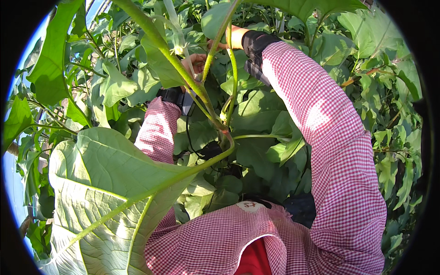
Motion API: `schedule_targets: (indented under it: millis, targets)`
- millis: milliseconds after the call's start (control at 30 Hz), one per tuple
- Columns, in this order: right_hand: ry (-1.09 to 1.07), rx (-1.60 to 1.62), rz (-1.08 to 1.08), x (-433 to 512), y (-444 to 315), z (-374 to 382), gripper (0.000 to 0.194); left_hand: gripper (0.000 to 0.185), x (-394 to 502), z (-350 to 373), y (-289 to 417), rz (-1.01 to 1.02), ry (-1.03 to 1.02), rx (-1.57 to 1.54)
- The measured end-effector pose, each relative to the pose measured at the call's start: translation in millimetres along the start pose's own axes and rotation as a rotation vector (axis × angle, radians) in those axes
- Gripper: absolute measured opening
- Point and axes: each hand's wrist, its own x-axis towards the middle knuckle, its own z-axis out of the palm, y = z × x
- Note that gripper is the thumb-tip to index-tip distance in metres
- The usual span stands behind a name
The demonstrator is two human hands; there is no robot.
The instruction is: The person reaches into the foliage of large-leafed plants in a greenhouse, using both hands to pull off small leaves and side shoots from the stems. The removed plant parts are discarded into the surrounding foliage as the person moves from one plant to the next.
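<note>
A forked green plant stem [175, 63], likely of an eggplant, rises in front of me between my arms. Left of its fork, my left hand [195, 64] reaches into the foliage, fingers bent and partly behind the stem; whether it grips anything is unclear. My right hand [231, 38] is to the upper right, largely covered by a leaf [213, 20] and a thin branch [234, 68], and what its fingers touch is hidden. A translucent strip [175, 25] hangs beside the main stem, near a pale flower or bud [178, 50]. Black bands with devices circle both wrists.
A very large leaf [113, 192] fills the lower left, close to the camera. Dense foliage [367, 103] stands on the right and behind my hands. A thin black cable [188, 134] hangs below my left wrist. Another leaf [51, 58] rises at the upper left.
</note>
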Motion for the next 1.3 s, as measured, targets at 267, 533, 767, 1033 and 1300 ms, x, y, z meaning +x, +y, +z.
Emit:
schedule_targets:
  millis: [267, 533, 767, 1033, 1300]
  targets:
    - [0.018, 0.372, 0.243, -7.5, -1.7, 10.9, 0.015, 0.019, 3.7, -26.9, -7.2, 0.193, -0.196, 0.433]
    - [0.291, 0.737, 0.458, -7.0, 34.8, 8.5, 0.017, 0.029, 4.7, -24.3, -17.4, 0.053, 0.010, 0.334]
    - [-0.063, 0.418, 0.658, -44.0, -4.9, 5.1, 0.022, 0.028, 27.9, -38.1, -41.7, 0.218, 0.121, 1.038]
    - [-0.242, 0.449, 0.295, -30.4, -40.7, -12.6, 0.035, 0.023, 3.8, 42.0, -31.7, 0.023, 0.097, 0.707]
    - [-0.360, -1.292, -0.508, 7.8, -1.6, -34.5, 0.021, 0.046, -35.8, 79.2, -25.6, 0.114, -0.229, 0.775]
